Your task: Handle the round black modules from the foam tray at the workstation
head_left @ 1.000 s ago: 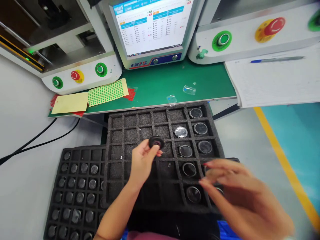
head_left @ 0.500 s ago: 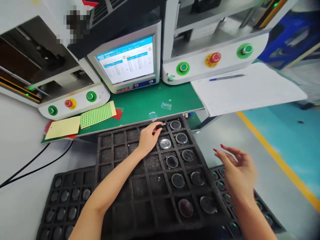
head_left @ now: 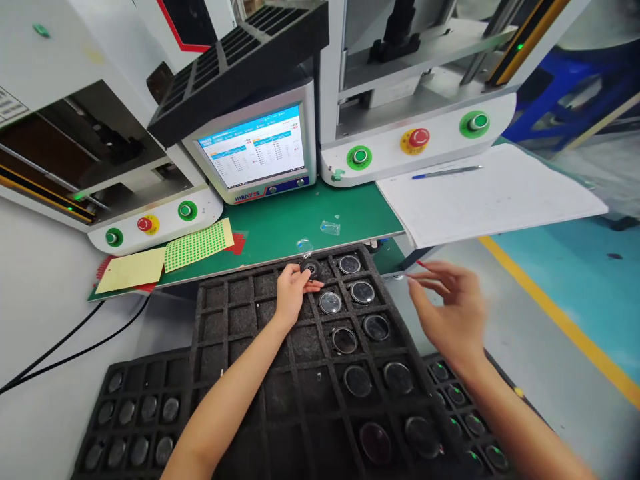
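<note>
**Black disc reaches the far row of the foam tray**

A second ago the left hand (head_left: 291, 291) held the small black disc (head_left: 311, 269) up over the middle of the foam tray (head_left: 240, 320); now it has carried it out to the tray's far edge, where thumb and fingertips pinch it low over a pocket in the last row, just left of the round glass-faced part (head_left: 349, 265) in the far right corner. Whether the disc already rests in the pocket or hovers just above it, I cannot tell. The placing looks all but made.

The right hand (head_left: 453, 310) has lifted away from the near pockets and now hangs off the tray's right edge, fingers loosely spread, holding nothing.

Room is tight at that far edge: the tray butts against the green bench (head_left: 280, 223), and two scraps of clear film (head_left: 330, 227) lie on the bench just beyond the disc. To the left the tray's pockets stand unfilled, giving the left hand open space to draw back. The two right-hand columns hold round parts. Smaller-celled trays (head_left: 135, 413) peek out beneath on both sides.
</note>
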`<state>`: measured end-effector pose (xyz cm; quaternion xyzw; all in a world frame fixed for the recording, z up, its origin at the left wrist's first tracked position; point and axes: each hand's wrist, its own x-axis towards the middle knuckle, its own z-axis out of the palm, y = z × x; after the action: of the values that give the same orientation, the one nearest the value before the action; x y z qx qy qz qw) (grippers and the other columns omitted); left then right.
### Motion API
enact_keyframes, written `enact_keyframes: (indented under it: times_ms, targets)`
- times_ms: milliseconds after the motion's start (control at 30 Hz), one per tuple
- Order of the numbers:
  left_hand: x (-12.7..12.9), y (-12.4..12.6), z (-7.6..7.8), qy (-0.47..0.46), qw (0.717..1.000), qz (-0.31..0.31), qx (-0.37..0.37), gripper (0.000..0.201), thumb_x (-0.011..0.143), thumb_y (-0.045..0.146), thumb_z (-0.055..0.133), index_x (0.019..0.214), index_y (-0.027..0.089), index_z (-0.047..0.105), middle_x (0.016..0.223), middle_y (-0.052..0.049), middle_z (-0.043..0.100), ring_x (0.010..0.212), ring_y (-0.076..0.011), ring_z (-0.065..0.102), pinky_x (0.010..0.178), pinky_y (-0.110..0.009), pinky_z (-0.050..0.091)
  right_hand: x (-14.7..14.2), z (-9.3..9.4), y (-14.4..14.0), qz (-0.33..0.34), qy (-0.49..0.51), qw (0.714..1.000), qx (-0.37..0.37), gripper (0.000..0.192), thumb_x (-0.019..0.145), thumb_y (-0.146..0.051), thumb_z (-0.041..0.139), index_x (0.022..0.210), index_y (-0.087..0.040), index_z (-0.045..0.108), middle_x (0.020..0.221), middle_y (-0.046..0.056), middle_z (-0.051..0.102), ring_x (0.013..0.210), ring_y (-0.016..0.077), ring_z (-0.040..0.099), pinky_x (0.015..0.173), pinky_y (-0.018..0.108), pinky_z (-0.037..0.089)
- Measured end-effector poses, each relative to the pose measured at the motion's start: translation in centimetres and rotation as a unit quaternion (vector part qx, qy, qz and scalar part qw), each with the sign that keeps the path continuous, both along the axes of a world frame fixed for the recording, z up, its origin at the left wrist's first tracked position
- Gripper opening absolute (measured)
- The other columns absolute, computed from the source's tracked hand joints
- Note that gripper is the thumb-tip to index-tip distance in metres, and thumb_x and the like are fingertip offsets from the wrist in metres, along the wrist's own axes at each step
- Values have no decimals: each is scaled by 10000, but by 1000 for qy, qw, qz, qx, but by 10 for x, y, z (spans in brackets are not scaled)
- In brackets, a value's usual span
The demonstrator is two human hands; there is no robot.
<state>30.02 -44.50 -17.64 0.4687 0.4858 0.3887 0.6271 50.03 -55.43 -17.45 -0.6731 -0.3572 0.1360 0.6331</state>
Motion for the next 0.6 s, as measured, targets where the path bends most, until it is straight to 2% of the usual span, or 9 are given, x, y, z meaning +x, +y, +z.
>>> enact_keyframes:
  times_ms: [133, 233, 300, 433, 600]
  targets:
    - [-6, -17, -8, -60, 997, 49, -31, 475, 676, 506, 757, 805, 205, 413, 605, 46, 623, 538, -142, 683, 563, -224, 526, -11, 18, 77, 133, -71, 989, 10, 219, 747, -224, 686, 938, -199, 582, 1084, 78, 591, 930, 194, 637, 709, 332, 600]
    - [-9, -24, -11, -101, 991, 72, -44, 485, 656, 501, 768, 806, 199, 419, 743, -7, 704, 556, -129, 684, 574, -227, 525, -28, 15, 127, 215, -101, 971, -18, 217, 775, -160, 704, 959, -155, 589, 1105, 82, 578, 931, 184, 626, 685, 300, 591]
    - [-10, -25, -12, -123, 988, 78, -50, 471, 659, 490, 768, 812, 191, 438, 831, -45, 736, 563, -125, 682, 582, -232, 524, -39, 9, 153, 259, -119, 958, -44, 208, 843, -196, 706, 1007, -130, 598, 1126, 81, 584, 945, 180, 619, 709, 300, 583]
    - [-12, -25, -13, -152, 983, 79, -57, 456, 658, 484, 775, 831, 172, 492, 842, -71, 747, 547, -127, 666, 574, -238, 506, -52, 1, 189, 326, -153, 928, -95, 254, 940, -297, 649, 1130, -135, 604, 1172, 83, 596, 978, 186, 621, 783, 339, 574]
    - [-13, -24, -18, -178, 980, 76, -50, 467, 654, 470, 793, 932, 138, 618, 836, -77, 748, 562, -110, 623, 534, -214, 436, -61, 0, 205, 369, -173, 903, -138, 271, 957, -332, 628, 1147, -141, 605, 1152, 78, 608, 931, 171, 626, 799, 348, 566]
